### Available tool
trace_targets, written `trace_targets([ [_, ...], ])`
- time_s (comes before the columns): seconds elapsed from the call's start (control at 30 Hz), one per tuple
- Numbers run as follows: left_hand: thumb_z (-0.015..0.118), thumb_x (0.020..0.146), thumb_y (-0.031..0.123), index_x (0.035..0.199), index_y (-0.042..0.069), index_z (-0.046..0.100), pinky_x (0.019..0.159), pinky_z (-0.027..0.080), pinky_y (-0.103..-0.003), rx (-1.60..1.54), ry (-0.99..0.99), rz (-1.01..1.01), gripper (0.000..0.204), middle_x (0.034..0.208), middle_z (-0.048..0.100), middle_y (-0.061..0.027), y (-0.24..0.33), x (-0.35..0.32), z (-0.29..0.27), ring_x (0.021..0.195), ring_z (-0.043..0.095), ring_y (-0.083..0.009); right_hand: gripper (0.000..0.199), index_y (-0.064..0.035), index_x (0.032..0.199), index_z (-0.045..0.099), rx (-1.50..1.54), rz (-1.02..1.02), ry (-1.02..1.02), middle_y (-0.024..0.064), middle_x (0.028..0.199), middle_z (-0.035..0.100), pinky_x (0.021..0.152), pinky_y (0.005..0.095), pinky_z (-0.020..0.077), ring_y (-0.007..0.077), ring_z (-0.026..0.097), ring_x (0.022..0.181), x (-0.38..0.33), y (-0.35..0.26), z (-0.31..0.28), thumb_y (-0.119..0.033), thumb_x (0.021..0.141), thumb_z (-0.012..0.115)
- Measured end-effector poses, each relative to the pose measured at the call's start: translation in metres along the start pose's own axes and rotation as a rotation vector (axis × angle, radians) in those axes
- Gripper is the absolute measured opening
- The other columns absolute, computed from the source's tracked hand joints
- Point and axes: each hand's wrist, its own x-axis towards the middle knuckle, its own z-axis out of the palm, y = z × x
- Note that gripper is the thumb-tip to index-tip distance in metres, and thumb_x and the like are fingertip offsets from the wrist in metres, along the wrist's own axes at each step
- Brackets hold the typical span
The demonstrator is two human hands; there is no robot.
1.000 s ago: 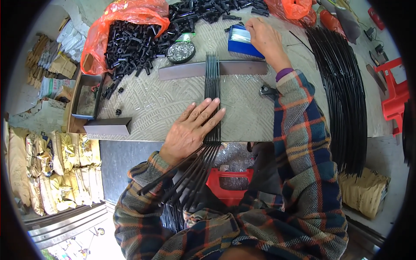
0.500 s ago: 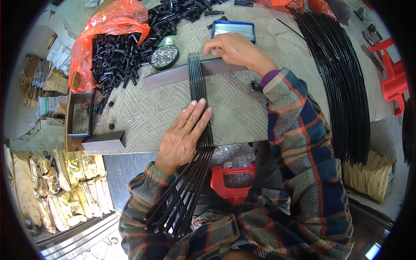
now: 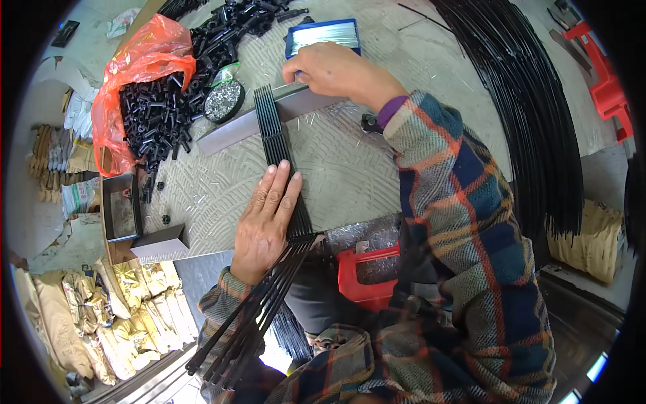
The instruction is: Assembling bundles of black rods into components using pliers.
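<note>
A row of thin black rods (image 3: 272,128) lies side by side on the table, the far ends across an upright grey metal bar (image 3: 229,133). My left hand (image 3: 262,222) rests flat on the rods with fingers stretched out. Past the table's near edge the rods fan out over my lap. My right hand (image 3: 330,71) is just right of the rods' far tips, above the bar, its thumb and fingers pinched together. What they hold, if anything, is too small to make out. Left of the rods stands a round black dish of small silver bits (image 3: 223,101).
A blue tray (image 3: 357,40) of thin pale sticks lies beyond my right hand. Black plastic pieces (image 3: 158,111) spill from an orange bag (image 3: 145,57). Long black rods (image 3: 531,101) lie at right. A dark tray (image 3: 138,209) sits at the left edge, a red stool (image 3: 353,279) below.
The whole view has shifted and tilted, so the table's things appear further left. Both hands keep nearly the same places on and beside the rods.
</note>
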Motion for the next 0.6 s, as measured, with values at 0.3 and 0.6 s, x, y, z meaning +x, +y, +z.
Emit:
trace_targets([
  [0.3,0.062,0.071,0.047,0.128,-0.001,0.039,0.102,0.030,-0.039,0.018,0.003,-0.009,0.078,0.134,0.035,-0.0217,-0.004,-0.004,0.001,0.125,0.033,-0.0366,0.012,-0.0125,0.088,0.061,-0.013,0.034,-0.025,0.0106,0.082,0.062,0.068,0.0418,0.0450,0.0291,0.059,0.082,0.007,-0.005,0.003,-0.009,0.078,0.055],
  [0.6,0.074,0.061,0.040,0.127,-0.005,0.037,0.101,0.031,-0.042,0.023,-0.014,-0.021,0.088,0.134,0.033,-0.0245,-0.002,-0.003,0.000,0.126,0.031,-0.0385,0.014,-0.0145,0.087,0.062,-0.113,-0.047,0.032,0.0083,0.079,0.062,0.066,0.0404,0.0459,0.0280,0.060,0.079,0.010,-0.017,0.008,-0.008,0.077,0.054],
])
